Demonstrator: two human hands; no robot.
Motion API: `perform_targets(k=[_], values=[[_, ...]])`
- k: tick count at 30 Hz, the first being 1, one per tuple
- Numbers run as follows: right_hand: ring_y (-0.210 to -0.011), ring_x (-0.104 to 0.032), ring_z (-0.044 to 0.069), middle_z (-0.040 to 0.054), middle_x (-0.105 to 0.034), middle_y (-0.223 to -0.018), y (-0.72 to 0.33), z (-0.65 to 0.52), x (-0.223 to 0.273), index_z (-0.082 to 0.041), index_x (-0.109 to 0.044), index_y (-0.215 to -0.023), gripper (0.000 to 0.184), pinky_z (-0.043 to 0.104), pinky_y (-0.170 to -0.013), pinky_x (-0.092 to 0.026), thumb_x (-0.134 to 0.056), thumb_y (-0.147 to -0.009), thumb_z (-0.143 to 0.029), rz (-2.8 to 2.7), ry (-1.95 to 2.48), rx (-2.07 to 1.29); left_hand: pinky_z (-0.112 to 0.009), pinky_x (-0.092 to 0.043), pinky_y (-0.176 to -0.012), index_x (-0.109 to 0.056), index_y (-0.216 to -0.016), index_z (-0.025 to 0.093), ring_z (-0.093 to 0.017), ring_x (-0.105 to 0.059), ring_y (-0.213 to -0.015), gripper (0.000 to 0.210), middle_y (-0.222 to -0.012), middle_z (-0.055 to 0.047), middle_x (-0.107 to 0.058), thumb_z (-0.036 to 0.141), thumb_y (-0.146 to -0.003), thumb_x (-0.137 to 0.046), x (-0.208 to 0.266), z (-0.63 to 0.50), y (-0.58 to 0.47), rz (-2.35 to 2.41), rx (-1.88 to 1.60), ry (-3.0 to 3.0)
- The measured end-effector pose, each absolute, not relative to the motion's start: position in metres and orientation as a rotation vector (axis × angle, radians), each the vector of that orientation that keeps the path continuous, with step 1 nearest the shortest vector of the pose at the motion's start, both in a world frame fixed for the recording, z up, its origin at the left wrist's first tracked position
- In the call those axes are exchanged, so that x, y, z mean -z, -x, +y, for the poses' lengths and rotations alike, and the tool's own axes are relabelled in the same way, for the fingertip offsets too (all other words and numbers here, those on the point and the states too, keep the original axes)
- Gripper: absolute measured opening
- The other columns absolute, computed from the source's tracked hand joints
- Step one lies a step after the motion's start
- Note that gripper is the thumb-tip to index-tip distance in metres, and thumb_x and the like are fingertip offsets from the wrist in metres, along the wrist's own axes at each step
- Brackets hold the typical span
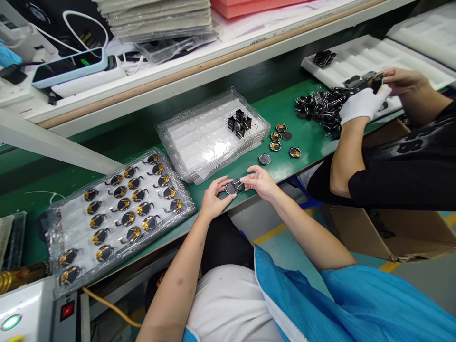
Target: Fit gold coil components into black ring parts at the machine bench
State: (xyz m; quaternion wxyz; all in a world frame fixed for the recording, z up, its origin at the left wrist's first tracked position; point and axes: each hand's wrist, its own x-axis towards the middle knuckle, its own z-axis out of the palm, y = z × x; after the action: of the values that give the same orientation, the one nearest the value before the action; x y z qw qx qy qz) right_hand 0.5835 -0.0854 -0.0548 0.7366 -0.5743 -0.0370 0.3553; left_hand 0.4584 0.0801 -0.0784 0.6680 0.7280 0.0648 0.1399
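Note:
My left hand (pixel 214 198) pinches a round dark disc part (pixel 231 188) with a thin metallic rim, just above the table's front edge. On the right side of that disc is a black binder clip (pixel 239 185); my right hand (pixel 261 182) has its thumb and finger closed on the wire handles. Whether the clip's jaws grip the disc I cannot make out. Beyond my right hand lie a grey-faced round part (pixel 264 159) and several round parts with gold-coloured film (pixel 275 146). More binder clips (pixel 240 123) stand on a stack of clear plastic trays (pixel 192 176).
To the left, a clear tray (pixel 76 209) holds rows of black-and-gold round parts. At right, a co-worker's gloved hand (pixel 359 105) and bare hand (pixel 404 80) work beside a binder-clip heap (pixel 322 107) and white foam trays (pixel 388 59). A shelf (pixel 221 61) overhangs the table's back.

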Motion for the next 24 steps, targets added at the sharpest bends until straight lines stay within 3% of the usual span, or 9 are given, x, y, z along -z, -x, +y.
perform_targets(k=[3, 8, 11, 14, 16, 19, 24], values=[[-0.054, -0.063, 0.013, -0.0041, -0.068, -0.066, -0.577, -0.081, 0.057, -0.023, -0.048, -0.096, 0.075, 0.028, -0.057, -0.057, -0.100, -0.048, -0.047, -0.072, 1.217, -0.745, -0.040, -0.060, -0.094, -0.060, -0.129, 0.018, -0.022, -0.077, -0.094, 0.073, -0.120, -0.013, -0.075, 0.034, -0.065, -0.093, 0.078, 0.081, -0.462, 0.270, -0.298, -1.556], [-0.077, -0.070, 0.021, 0.0049, -0.073, -0.088, -0.594, -0.078, 0.058, -0.021, -0.060, -0.094, 0.056, 0.036, -0.068, -0.060, -0.091, -0.062, -0.055, -0.298, 1.341, -0.687, -0.035, -0.061, -0.076, -0.068, -0.088, 0.016, -0.020, -0.074, -0.073, 0.041, -0.082, -0.006, -0.075, 0.053, -0.077, -0.081, 0.075, 0.087, -0.466, 0.371, -0.324, -1.491], [-0.092, -0.066, 0.025, 0.0089, -0.070, -0.099, -0.648, -0.091, 0.052, -0.020, -0.066, -0.095, 0.037, 0.041, -0.080, -0.058, -0.077, -0.079, -0.052, -0.351, 1.693, -0.195, -0.028, -0.056, -0.069, -0.064, -0.080, 0.018, -0.015, -0.068, -0.067, 0.039, -0.072, 0.000, -0.069, 0.054, -0.079, -0.080, 0.074, 0.092, -0.464, 0.406, -0.424, -1.496], [-0.114, -0.058, 0.028, 0.0146, -0.064, -0.117, -0.719, -0.108, 0.045, -0.016, -0.066, -0.103, 0.021, 0.047, -0.105, -0.047, -0.065, -0.089, -0.032, -0.169, 2.083, 0.311, -0.026, -0.053, -0.067, -0.067, -0.082, 0.018, -0.014, -0.063, -0.067, 0.039, -0.073, 0.000, -0.067, 0.054, -0.078, -0.080, 0.074, 0.094, -0.463, 0.411, -0.483, -1.512], [-0.124, -0.051, 0.031, 0.0187, -0.056, -0.129, -0.759, -0.115, 0.042, -0.014, -0.064, -0.111, 0.023, 0.050, -0.111, -0.039, -0.060, -0.090, -0.021, -0.023, 2.292, 0.411, -0.027, -0.052, -0.070, -0.070, -0.084, 0.018, -0.015, -0.063, -0.071, 0.039, -0.077, -0.001, -0.069, 0.054, -0.078, -0.080, 0.073, 0.094, -0.463, 0.397, -0.488, -1.523], [-0.131, -0.043, 0.036, 0.0218, -0.046, -0.139, -0.800, -0.120, 0.042, -0.014, -0.061, -0.121, 0.032, 0.055, -0.109, -0.038, -0.056, -0.089, -0.013, 0.196, 2.486, 0.415, -0.028, -0.051, -0.071, -0.072, -0.084, 0.018, -0.016, -0.061, -0.073, 0.038, -0.078, -0.002, -0.068, 0.055, -0.080, -0.078, 0.071, 0.093, -0.464, 0.372, -0.487, -1.546], [-0.136, -0.037, 0.037, 0.0233, -0.041, -0.143, -0.830, -0.128, 0.049, -0.012, -0.061, -0.122, 0.032, 0.057, -0.110, -0.036, -0.058, -0.090, -0.013, 0.416, 2.596, 0.325, -0.028, -0.046, -0.067, -0.071, -0.069, 0.018, -0.015, -0.053, -0.069, 0.041, -0.072, -0.001, -0.058, 0.057, -0.080, -0.077, 0.068, 0.095, -0.464, 0.325, -0.491, -1.601]])
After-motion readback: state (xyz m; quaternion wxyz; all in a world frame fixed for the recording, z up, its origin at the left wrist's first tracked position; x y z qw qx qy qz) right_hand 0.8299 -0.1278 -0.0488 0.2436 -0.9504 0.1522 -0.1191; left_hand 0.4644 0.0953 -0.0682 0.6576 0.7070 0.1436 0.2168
